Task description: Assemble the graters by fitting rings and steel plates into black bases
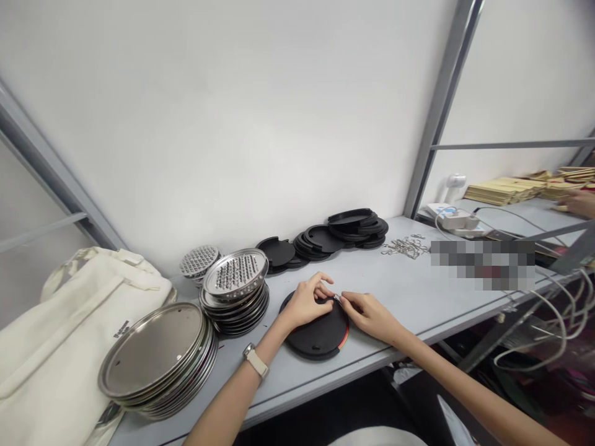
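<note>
A round black disc (pixel 313 337) lies flat on the grey table in front of me, a red and yellow edge showing at its right side. My left hand (pixel 309 301) rests over its far part, fingers curved and apart, thumb reaching toward a small silver metal clip (pixel 337 298). Between thumb and forefinger my right hand (pixel 367 314) pinches that clip at the disc's far right edge. The clip's exact shape is partly covered by fingertips. Further right lies a loose pile of small metal clips (pixel 406 246).
Stacked round metal plates (pixel 153 353) and round graters (pixel 235 275) stand to the left, beside a cream bag (pixel 79 334). Black discs (pixel 320 238) are heaped by the wall. Metal posts (pixel 439 105), cables and another person's hand (pixel 579 203) are at right.
</note>
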Action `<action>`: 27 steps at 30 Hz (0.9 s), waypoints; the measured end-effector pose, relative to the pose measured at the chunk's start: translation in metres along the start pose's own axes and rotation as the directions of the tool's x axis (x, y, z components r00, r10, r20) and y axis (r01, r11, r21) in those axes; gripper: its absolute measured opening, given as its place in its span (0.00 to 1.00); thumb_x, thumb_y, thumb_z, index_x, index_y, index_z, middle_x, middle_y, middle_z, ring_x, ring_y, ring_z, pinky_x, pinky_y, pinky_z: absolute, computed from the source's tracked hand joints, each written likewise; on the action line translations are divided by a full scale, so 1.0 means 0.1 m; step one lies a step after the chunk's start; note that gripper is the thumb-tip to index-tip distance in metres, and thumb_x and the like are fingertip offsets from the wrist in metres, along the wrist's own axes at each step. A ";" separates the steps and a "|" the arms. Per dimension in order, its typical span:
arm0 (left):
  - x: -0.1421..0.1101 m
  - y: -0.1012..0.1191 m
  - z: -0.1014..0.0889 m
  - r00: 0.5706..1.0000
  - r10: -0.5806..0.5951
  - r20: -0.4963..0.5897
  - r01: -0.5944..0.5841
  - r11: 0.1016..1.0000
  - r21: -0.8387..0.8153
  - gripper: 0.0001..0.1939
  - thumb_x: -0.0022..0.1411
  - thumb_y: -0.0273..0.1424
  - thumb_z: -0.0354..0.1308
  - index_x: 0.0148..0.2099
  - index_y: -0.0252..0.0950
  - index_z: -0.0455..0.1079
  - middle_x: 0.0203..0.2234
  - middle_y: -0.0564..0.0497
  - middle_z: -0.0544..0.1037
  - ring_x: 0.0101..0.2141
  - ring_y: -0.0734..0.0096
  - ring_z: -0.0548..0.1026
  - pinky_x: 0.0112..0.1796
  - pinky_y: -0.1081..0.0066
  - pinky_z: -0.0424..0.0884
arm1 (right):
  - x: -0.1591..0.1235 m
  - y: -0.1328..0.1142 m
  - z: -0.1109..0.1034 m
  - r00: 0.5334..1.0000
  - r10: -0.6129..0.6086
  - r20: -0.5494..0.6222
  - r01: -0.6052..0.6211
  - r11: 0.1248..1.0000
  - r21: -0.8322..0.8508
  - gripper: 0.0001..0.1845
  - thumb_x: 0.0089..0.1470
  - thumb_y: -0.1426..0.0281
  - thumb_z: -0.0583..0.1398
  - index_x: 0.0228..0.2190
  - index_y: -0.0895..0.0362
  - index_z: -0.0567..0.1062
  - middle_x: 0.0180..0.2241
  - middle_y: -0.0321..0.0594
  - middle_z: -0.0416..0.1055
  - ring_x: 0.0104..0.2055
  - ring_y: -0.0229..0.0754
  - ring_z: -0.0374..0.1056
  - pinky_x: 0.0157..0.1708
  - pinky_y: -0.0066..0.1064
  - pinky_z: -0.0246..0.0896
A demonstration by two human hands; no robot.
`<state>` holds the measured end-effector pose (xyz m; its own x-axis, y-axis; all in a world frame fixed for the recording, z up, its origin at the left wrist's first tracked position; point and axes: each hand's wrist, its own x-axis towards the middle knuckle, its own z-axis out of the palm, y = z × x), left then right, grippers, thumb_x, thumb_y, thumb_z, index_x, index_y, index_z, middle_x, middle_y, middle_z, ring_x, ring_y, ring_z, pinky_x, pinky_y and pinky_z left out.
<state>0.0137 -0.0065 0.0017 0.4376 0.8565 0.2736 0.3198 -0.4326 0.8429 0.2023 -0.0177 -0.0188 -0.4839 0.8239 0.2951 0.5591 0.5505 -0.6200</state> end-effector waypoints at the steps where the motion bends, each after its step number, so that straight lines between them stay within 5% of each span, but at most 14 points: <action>1: 0.00 0.00 -0.01 1.000 -0.008 -0.006 0.008 1.000 0.000 0.20 0.50 0.25 0.59 0.47 0.37 0.64 0.32 0.51 0.77 0.34 0.71 0.74 0.37 0.71 0.70 | 0.00 0.00 0.00 1.000 0.006 -0.005 -0.006 1.000 0.005 0.18 0.62 0.64 0.46 0.21 0.56 0.57 0.17 0.29 0.53 0.20 0.33 0.51 0.23 0.27 0.44; 11: -0.01 0.02 -0.01 0.999 0.035 -0.019 -0.034 0.999 0.023 0.21 0.47 0.24 0.61 0.46 0.36 0.64 0.41 0.49 0.73 0.29 0.77 0.72 0.32 0.75 0.68 | 0.01 0.00 0.00 1.000 -0.011 0.011 0.011 1.000 -0.004 0.18 0.63 0.63 0.45 0.23 0.56 0.60 0.19 0.32 0.59 0.21 0.35 0.55 0.25 0.27 0.47; 27: -0.01 0.02 0.02 0.999 -0.040 -0.022 0.040 0.998 0.038 0.23 0.47 0.28 0.62 0.48 0.37 0.63 0.34 0.50 0.76 0.31 0.73 0.74 0.32 0.74 0.69 | 0.01 0.01 0.00 0.999 -0.029 0.033 0.029 1.000 -0.004 0.19 0.63 0.64 0.45 0.21 0.56 0.60 0.19 0.31 0.58 0.21 0.34 0.53 0.24 0.26 0.46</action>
<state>0.0157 -0.0092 0.0017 0.4062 0.8789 0.2501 0.3692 -0.4082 0.8349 0.2027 -0.0165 -0.0191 -0.5220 0.8026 0.2887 0.5477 0.5749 -0.6079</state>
